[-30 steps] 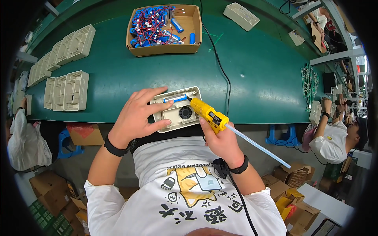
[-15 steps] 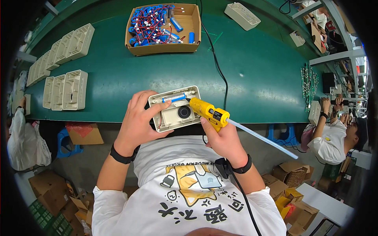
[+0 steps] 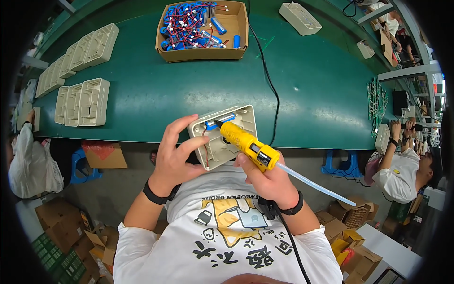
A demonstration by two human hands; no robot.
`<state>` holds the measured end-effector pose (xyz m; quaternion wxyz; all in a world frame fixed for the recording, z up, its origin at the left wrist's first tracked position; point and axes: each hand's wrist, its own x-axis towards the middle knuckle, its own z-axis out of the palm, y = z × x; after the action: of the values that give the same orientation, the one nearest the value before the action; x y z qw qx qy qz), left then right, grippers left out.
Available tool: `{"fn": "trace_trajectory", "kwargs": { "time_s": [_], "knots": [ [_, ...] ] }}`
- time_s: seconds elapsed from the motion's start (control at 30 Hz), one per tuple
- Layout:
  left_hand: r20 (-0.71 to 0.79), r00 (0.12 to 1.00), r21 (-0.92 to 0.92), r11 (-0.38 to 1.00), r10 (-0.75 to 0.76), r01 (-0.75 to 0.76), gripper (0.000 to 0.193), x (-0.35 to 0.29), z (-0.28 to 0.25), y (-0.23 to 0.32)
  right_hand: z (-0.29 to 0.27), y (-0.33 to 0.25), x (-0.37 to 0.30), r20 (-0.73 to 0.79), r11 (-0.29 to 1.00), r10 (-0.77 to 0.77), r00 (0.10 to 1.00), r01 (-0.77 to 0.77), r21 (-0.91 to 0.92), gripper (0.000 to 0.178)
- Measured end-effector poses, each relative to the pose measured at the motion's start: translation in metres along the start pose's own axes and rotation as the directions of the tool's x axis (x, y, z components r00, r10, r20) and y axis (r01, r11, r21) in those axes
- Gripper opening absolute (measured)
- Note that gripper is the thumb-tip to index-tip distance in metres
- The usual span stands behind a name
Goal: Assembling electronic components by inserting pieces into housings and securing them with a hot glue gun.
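Observation:
My left hand [image 3: 174,154] grips a cream plastic housing [image 3: 241,155] by its left side, holding it tilted at the table's front edge. A blue cylindrical battery [image 3: 228,120] lies in the slot along the housing's far wall. My right hand [image 3: 267,177] is closed around a yellow hot glue gun [image 3: 243,142]. Its dark nozzle [image 3: 218,123] points at the left end of the battery; whether it touches cannot be seen. A translucent glue stick [image 3: 314,183] sticks out of the gun's back. The gun covers most of the round black speaker inside the housing.
A cardboard box [image 3: 203,55] of blue batteries with red and black wires stands at the back. Several cream housings [image 3: 93,102] line the left side. Another housing [image 3: 300,19] lies back right, circuit boards [image 3: 377,106] at the right. A black cable [image 3: 270,85] crosses the table.
The housing has tilted and shifted slightly right. The glue gun's nozzle has moved from the battery's right end to its left end. My left index finger has come off the battery.

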<state>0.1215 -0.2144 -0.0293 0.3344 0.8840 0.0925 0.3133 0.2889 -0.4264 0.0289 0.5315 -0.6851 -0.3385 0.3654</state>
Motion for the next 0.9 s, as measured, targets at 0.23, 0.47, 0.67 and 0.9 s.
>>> {"fn": "trace_trajectory", "kwargs": {
  "time_s": [0.23, 0.47, 0.67, 0.9],
  "knots": [
    [-0.034, 0.996, 0.050, 0.995, 0.082, -0.081, 0.078, 0.003, 0.004, 0.008, 0.000, 0.009, -0.010, 0.013, 0.993, 0.064, 0.998, -0.065, 0.094, 0.012],
    [-0.039, 0.995, 0.043, 0.995, 0.088, -0.086, 0.079, 0.005, 0.005, 0.007, -0.004, -0.003, -0.012, 0.068, 0.993, 0.066, 0.996, -0.058, -0.102, 0.022],
    [-0.043, 0.997, 0.031, 0.998, 0.060, -0.058, 0.080, 0.003, 0.006, 0.006, 0.002, 0.004, -0.011, -0.019, 0.999, -0.009, 1.000, 0.010, 0.038, 0.020],
    [-0.068, 0.994, -0.012, 0.996, 0.084, -0.085, 0.086, 0.000, 0.009, 0.004, -0.004, 0.001, -0.010, 0.027, 0.999, 0.023, 0.999, -0.024, 0.028, 0.018]
  ]
}}
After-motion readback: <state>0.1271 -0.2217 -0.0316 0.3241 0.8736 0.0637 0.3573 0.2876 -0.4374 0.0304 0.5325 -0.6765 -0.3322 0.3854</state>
